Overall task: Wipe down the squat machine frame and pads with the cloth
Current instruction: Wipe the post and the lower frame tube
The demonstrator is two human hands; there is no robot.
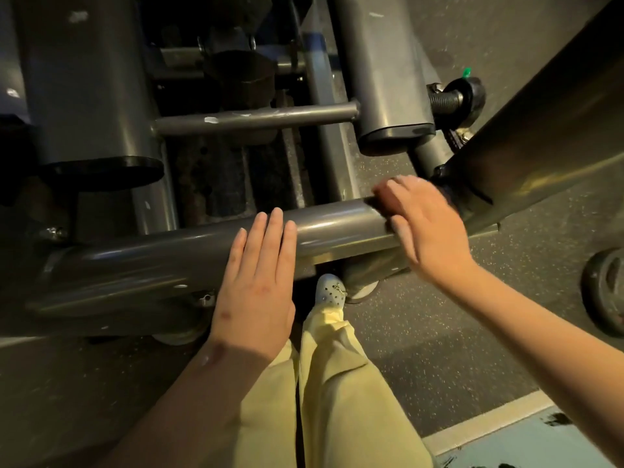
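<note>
A thick grey cross tube point(337, 228) of the squat machine frame runs left to right below me. My left hand point(256, 288) rests flat on its middle, fingers straight and together. My right hand point(425, 224), blurred, lies over the tube's right end with straight fingers. It presses on a dark cloth point(462, 197) that shows only as a crumpled black patch beside the hand, at the joint with a big slanted beam point(540, 136). No pads are in view.
Two grey upright tubes point(87, 96) point(385, 79) with black end caps stand behind the cross tube, joined by a thin bar point(256, 118). A black threaded knob point(462, 96) sticks out at right. A weight plate point(604, 292) lies on the speckled rubber floor. My shoe point(331, 292) is under the tube.
</note>
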